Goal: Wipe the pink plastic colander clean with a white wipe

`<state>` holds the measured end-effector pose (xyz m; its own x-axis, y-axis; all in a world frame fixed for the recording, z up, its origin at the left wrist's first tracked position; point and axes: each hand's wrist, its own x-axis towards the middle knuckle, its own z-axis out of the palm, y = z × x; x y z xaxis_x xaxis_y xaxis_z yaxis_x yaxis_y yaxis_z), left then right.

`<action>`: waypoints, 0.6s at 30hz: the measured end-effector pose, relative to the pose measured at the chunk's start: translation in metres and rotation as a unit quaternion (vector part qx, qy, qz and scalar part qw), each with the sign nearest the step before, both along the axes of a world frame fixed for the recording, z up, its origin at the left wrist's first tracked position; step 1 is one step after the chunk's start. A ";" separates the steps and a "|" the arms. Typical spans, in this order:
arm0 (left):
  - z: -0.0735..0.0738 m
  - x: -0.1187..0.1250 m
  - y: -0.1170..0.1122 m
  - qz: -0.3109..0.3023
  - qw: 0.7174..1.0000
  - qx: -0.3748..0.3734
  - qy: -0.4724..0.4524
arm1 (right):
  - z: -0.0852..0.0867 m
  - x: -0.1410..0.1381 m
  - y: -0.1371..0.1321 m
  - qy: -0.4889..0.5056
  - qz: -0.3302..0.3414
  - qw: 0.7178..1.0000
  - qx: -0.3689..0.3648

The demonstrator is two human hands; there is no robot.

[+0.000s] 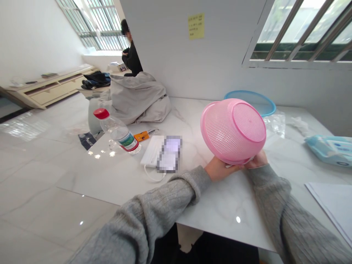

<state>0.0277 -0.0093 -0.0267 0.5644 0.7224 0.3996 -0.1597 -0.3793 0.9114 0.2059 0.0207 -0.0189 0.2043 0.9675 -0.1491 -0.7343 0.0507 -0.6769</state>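
A pink plastic colander with a mesh wall is tilted on its side above the white marbled table, its round base facing up and to the right. My left hand is closed on its lower rim from the left. Close beside it, my right hand grips the same rim from the right, its fingers partly hidden behind the colander. Behind the colander a blue round basket rests near the wall, partly covered from view.
A clear bottle with a red cap, an orange item, and a phone beside a white cabled block lie leftward. Grey cloth is behind them. Wipes and paper lie rightward. Another person sits far back.
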 end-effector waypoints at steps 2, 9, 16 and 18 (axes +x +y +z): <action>0.001 0.000 0.000 -0.009 1.000 -0.014 0.004 | 0.003 -0.002 0.000 0.004 -0.015 1.000 -0.005; 0.001 0.001 -0.002 -0.019 0.999 -0.038 0.000 | -0.002 0.001 0.002 0.001 -0.022 1.000 -0.011; 0.007 0.000 -0.005 -0.029 0.998 -0.050 -0.007 | -0.004 0.004 0.003 -0.014 -0.014 0.999 -0.042; 0.010 -0.001 -0.006 -0.031 0.998 -0.055 -0.006 | -0.002 0.002 0.002 -0.021 -0.015 0.998 -0.058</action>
